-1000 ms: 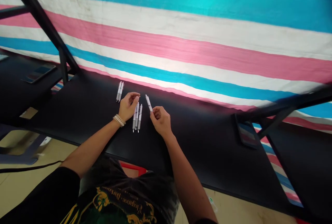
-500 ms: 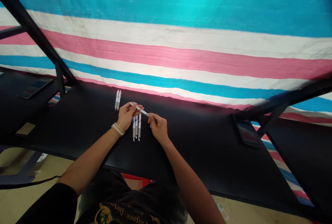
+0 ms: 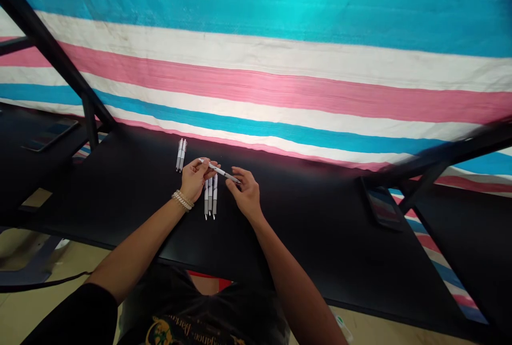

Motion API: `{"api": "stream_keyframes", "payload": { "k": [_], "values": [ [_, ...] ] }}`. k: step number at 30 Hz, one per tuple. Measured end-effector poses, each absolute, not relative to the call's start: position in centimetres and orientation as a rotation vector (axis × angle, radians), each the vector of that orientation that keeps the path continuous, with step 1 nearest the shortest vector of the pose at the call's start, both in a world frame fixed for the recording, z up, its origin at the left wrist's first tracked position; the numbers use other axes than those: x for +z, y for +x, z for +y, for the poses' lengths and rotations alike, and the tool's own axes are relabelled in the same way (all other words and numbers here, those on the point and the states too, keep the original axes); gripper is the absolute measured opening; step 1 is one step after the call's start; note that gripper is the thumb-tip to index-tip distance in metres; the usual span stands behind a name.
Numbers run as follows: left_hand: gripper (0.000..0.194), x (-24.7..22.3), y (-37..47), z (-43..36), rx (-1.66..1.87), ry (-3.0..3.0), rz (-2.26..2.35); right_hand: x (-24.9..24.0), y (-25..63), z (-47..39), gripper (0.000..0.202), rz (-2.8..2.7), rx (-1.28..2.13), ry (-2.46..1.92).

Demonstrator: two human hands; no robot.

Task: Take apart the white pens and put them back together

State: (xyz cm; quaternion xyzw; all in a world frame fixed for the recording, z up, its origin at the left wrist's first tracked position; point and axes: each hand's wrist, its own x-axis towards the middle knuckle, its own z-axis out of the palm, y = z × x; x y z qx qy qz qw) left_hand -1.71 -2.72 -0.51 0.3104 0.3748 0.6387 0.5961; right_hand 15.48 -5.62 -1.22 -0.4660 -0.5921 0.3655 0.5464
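Note:
My left hand pinches a white and grey pen near its upper end, holding it slantwise above the table. The pen's tip points at my right hand, whose thumb and fingers are spread around that tip, apart from each other. Below the held pen, three similar pens lie side by side on the black table, their upper ends partly behind the held pen and my left fingers. Two more pens rest together farther back, left of my left hand.
The black table reaches to a striped plastic sheet at the back. Black slanted frame bars stand at both sides. A dark flat device lies at the right, another at the left, near a small brown piece.
My right fingers have opened off the pen's lower end, which now shows its tip. My left hand keeps hold of the pen. The pens on the table have stayed put.

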Motion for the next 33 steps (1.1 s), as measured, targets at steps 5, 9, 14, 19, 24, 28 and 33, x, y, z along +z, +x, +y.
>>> {"api": "stream_keyframes", "payload": {
  "k": [5,9,14,19,24,28,33],
  "values": [
    [0.034,-0.6,-1.6,-2.8,1.482,0.711,0.859,-1.1,15.6,-5.7,0.014,-1.457,0.808,-1.088],
    [0.034,-0.6,-1.5,-2.7,1.488,0.71,0.854,-0.8,15.5,-5.8,0.02,-1.446,0.822,-1.112],
    [0.034,-0.5,-1.6,-2.7,1.485,0.698,0.856,-0.6,15.5,-5.9,0.028,-1.41,0.843,-1.124],
    [0.034,-0.3,-1.6,-2.8,1.467,0.728,0.87,-0.4,15.5,-6.0,0.016,-1.542,0.72,-1.129],
    [0.034,-0.3,-1.6,-2.9,1.474,0.761,0.877,-1.0,15.6,-6.2,0.033,-1.77,0.452,-1.2],
    [0.03,-0.5,-2.4,-2.3,1.565,0.678,0.873,-1.2,16.2,-6.0,0.036,-1.716,0.259,-1.281],
    [0.025,-0.5,-3.3,-1.8,1.635,0.587,0.871,-0.7,16.8,-5.9,0.032,-1.549,0.222,-1.291]
  ]
}}
